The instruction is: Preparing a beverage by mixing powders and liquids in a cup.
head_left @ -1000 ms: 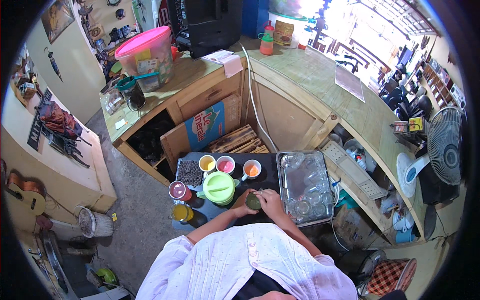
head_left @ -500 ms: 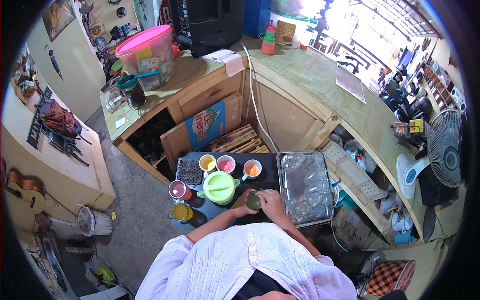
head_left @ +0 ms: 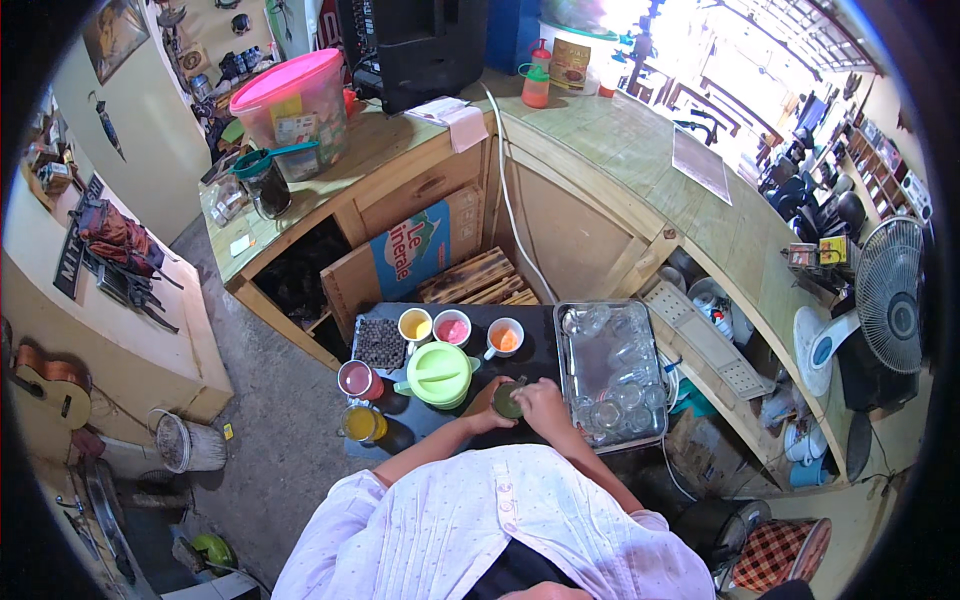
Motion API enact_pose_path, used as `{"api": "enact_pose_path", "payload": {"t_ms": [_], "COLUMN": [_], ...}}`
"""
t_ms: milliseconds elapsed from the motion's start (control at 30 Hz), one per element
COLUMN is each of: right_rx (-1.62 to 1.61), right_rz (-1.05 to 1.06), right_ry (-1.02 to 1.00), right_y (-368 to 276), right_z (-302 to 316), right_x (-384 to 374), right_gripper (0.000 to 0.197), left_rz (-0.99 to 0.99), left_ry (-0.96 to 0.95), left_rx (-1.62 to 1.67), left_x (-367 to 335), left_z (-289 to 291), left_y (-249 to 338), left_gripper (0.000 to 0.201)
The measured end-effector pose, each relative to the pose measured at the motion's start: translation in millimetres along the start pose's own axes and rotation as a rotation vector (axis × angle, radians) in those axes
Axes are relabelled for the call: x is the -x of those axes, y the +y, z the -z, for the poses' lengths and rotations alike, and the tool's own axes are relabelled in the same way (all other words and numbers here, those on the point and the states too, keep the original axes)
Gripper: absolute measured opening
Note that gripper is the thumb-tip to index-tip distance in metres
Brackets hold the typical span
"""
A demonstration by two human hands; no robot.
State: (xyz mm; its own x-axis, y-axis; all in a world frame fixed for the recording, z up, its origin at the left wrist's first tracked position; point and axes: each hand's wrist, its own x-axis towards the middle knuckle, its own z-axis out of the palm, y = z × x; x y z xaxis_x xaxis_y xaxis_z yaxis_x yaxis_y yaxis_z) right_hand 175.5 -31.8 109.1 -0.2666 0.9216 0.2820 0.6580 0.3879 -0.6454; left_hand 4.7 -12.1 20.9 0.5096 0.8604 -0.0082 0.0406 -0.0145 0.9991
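Green-filled cup (head_left: 505,404), held beside the lidded pitcher (head_left: 440,375).
It is grasped by the left hand (head_left: 486,410); the right hand (head_left: 544,405), flatter earlier, is now curled at the rim, its grip indiscernible.

White daylight glares at upper right, the grey floor (head_left: 270,440) is dimmer, and lines bend toward black edges.

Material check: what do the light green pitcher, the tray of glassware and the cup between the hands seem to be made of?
Light green pitcher: probably plastic, smooth and opaque, from its even colour.
Tray: likely metal, silvery and shiny, with bright glints along its rim.
Cup: perhaps glass, but the left hand and right hand hide most of its wall.
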Motion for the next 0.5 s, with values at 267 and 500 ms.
{"api": "enact_pose_path", "payload": {"t_ms": [267,500], "right_rx": [0.008,-0.001], "right_rz": [0.006,-0.009], "right_ry": [-0.113,-0.174], "right_y": [2,0], "right_z": [0,2], "right_x": [5,0], "right_gripper": [0.012,0.011], "left_rz": [-0.004,0.034], "left_ry": [-0.02,-0.004], "left_rx": [-0.001,-0.069], "left_x": [0,1], "left_z": [0,1], "left_y": [-9,-3], "left_gripper": [0.088,0.09]}}
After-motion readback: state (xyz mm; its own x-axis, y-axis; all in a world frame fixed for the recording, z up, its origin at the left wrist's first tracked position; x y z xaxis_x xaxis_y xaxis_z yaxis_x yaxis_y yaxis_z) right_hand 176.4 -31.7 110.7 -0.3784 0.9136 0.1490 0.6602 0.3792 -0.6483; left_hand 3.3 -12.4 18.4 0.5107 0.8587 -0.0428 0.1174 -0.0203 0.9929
